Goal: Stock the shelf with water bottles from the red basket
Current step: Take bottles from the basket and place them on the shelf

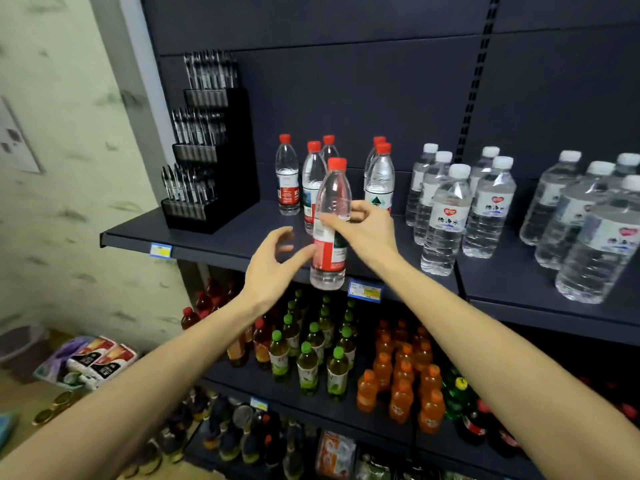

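My right hand (pixel 360 230) grips the bottle (pixel 329 230) mid-body, left hand (pixel 277 261) open beside it — I'd lower it upright onto the shelf (pixel 221 237) just ahead.

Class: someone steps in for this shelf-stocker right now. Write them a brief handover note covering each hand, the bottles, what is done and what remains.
Right hand: fingers grip the red-capped bottle at mid-body, above the shelf front edge.
Left hand: open, fingers at the bottle's label, not gripping.
Done: five red-capped bottles stand on the shelf.
Left: set this bottle down among them. The red basket is out of view.
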`<act>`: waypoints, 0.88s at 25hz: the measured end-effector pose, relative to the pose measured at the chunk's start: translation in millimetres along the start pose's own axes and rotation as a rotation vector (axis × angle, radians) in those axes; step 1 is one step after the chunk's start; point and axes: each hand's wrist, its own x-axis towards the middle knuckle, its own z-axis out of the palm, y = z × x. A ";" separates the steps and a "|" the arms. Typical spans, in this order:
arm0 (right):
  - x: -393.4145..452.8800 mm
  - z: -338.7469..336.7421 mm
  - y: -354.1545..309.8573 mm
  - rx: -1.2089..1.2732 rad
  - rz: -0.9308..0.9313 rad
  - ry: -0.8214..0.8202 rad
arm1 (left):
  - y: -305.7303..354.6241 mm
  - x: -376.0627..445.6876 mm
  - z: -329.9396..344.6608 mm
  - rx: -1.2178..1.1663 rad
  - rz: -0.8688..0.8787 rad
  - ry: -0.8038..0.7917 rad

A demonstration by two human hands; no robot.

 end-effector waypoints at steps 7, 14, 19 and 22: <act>25.9 -34.8 22.4 -0.313 0.042 0.238 | -45.8 -5.9 -5.7 -0.023 -0.130 -0.013; 26.9 -34.5 25.1 -0.462 0.023 0.319 | -53.1 -5.3 10.2 0.024 -0.112 -0.026; 26.0 -29.4 30.1 -0.436 0.038 0.330 | -69.2 -12.9 2.7 0.085 -0.161 0.014; 12.7 -18.7 25.1 -0.358 -0.092 0.476 | -79.7 -12.6 -8.8 0.078 -0.213 0.060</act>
